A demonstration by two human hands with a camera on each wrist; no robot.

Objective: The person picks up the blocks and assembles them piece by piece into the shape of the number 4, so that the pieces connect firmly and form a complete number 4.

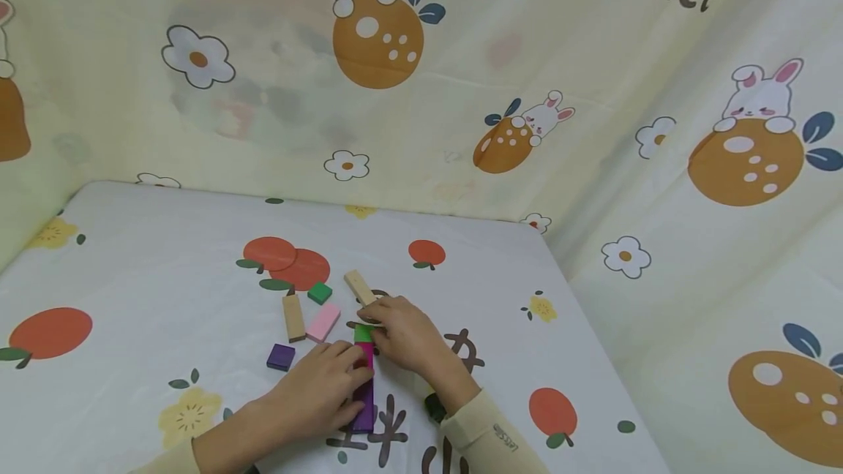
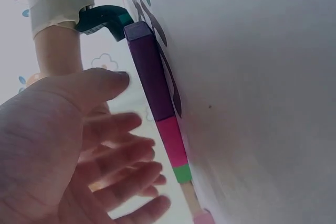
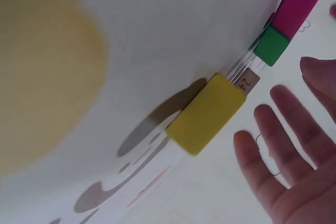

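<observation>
A row of blocks runs lengthwise on the table: a purple block nearest, a magenta block after it, then a green block at the far end. My left hand is beside the purple and magenta blocks; in the left wrist view its thumb and loosely bent fingers stand apart from them. Near the green end is my right hand, its fingers spread with nothing between them in the right wrist view. A yellow block shows there, mostly hidden from the head view. Past the right fingertips lies a wooden block.
Left of the row lie another wooden block, a pink block, a small green block and a small purple block. A printed cloth covers the table; a patterned curtain hangs behind and to the right.
</observation>
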